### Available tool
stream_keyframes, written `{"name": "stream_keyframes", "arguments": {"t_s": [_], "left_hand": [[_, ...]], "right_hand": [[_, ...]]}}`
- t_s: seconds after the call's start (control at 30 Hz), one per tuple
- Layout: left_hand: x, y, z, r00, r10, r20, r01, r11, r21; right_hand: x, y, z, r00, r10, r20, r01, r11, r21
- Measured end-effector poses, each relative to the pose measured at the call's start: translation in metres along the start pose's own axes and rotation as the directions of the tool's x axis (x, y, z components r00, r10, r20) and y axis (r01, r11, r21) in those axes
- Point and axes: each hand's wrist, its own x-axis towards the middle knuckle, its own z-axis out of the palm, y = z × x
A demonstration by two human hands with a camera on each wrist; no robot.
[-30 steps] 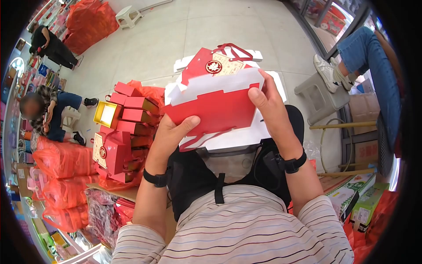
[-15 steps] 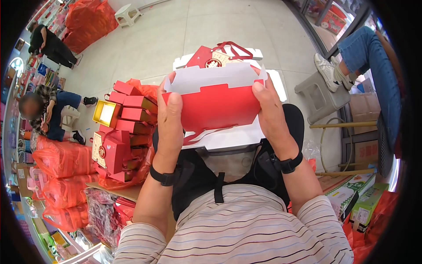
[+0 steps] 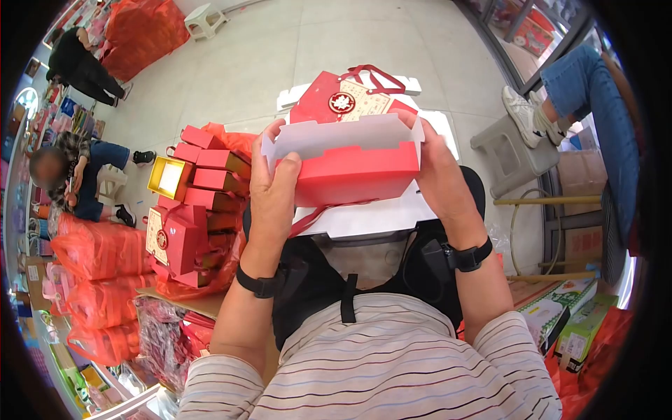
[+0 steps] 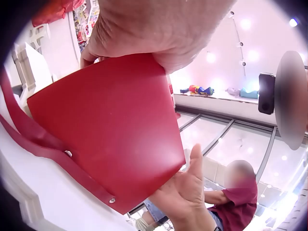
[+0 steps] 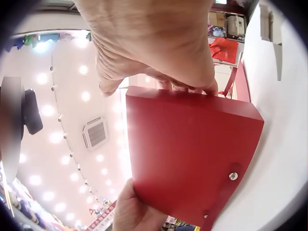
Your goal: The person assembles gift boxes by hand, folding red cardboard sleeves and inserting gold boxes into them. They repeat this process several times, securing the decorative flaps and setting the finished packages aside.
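Note:
A red box (image 3: 357, 171) with a white inside stands opened at the top between the two hands, above a white surface (image 3: 378, 218). My left hand (image 3: 273, 185) grips its left end, thumb on the near side and fingers behind. Around the right end is my right hand (image 3: 442, 171), its fingers partly hidden by the box. A red ribbon handle (image 4: 57, 156) fixed with metal studs shows on the box in the left wrist view. Behind it lies another red box with a cream panel and round emblem (image 3: 341, 103).
Finished-looking red boxes (image 3: 217, 183) are piled at the left, above red plastic bags (image 3: 101, 255). A grey stool (image 3: 514, 157) with a person's feet on it stands at the right. Two people are at the left shelves; a white stool (image 3: 204, 24) is farther back.
The box has levelled out and tipped so its opening shows more. My left hand moved from the lower corner up to the left end; my right thumb slid off the near face.

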Motion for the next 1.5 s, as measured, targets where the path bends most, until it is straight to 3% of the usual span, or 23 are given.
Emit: {"name": "stream_keyframes", "arguments": {"t_s": [0.07,0.2,0.27,0.4,0.5,0.8,0.87,0.97,1.07,1.2,1.3,1.4,1.5], "left_hand": [[-0.002,0.003,0.002,1.0,0.018,0.02,-0.02,0.996,0.087],[-0.002,0.015,0.007,0.996,0.046,0.073,-0.063,0.964,0.259],[-0.007,0.017,0.008,0.999,-0.001,0.045,-0.005,0.991,0.134],[0.002,0.001,-0.021,0.978,-0.049,0.205,0.08,0.986,-0.146],[0.002,0.005,-0.019,0.983,-0.059,0.175,0.048,0.996,0.071],[0.006,0.027,-0.016,0.943,-0.216,0.254,0.15,0.955,0.254],[0.009,0.021,-0.016,0.963,-0.163,0.214,0.096,0.951,0.293],[0.002,0.021,-0.014,0.978,-0.04,0.204,-0.012,0.968,0.249],[0.0,0.013,-0.01,0.983,0.025,0.182,-0.038,0.997,0.072],[0.003,-0.007,-0.012,0.983,0.112,0.145,-0.099,0.991,-0.089],[0.006,-0.007,-0.017,0.972,0.146,0.184,-0.148,0.989,-0.004],[0.005,0.001,-0.015,0.989,-0.022,0.147,0.01,0.997,0.083],[0.006,0.012,-0.008,0.991,-0.031,0.132,0.025,0.999,0.046]], "right_hand": [[-0.003,-0.004,0.0,1.0,0.031,0.002,-0.031,0.98,0.197],[-0.005,-0.016,0.007,0.997,0.076,-0.018,-0.077,0.991,-0.108],[-0.001,-0.025,0.004,0.993,0.117,0.011,-0.113,0.979,-0.172],[0.0,-0.035,0.006,0.987,0.152,0.045,-0.134,0.951,-0.278],[0.001,-0.038,0.005,0.981,0.188,0.044,-0.163,0.929,-0.333],[0.01,-0.032,-0.009,0.967,0.247,0.062,-0.186,0.851,-0.492],[0.011,-0.032,-0.009,0.967,0.253,0.025,-0.205,0.834,-0.513],[0.004,-0.038,0.01,0.996,0.08,0.035,-0.065,0.945,-0.32],[0.001,-0.023,0.011,0.999,-0.04,0.004,0.04,0.975,-0.22],[0.0,-0.003,0.013,0.968,-0.246,-0.048,0.228,0.942,-0.245],[-0.003,-0.004,0.014,0.954,-0.299,-0.017,0.278,0.904,-0.325],[0.0,-0.006,0.011,0.967,-0.255,0.019,0.238,0.872,-0.428],[0.002,-0.021,0.015,0.989,-0.15,-0.008,0.127,0.862,-0.491]]}}
